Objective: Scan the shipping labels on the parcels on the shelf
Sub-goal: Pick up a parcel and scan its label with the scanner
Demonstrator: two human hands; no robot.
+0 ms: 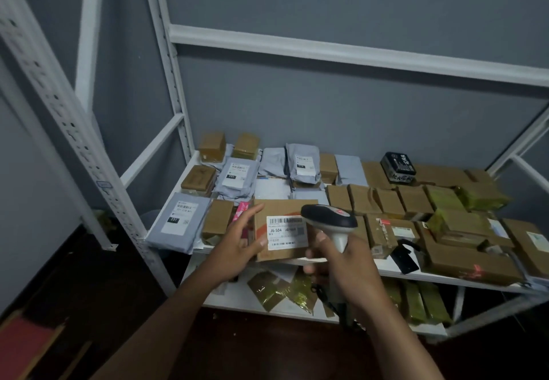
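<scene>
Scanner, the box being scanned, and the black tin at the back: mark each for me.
scanner (328, 219), head view, on its dark head.
box (280, 211), head view, on bare cardboard above the label.
black tin (398, 167), head view, on its printed top.

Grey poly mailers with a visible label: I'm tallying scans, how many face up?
3. One mailer at the shelf's front left corner, one behind it in the middle row, one propped at the back centre. Other grey mailers show no label; some may be hidden.
</scene>
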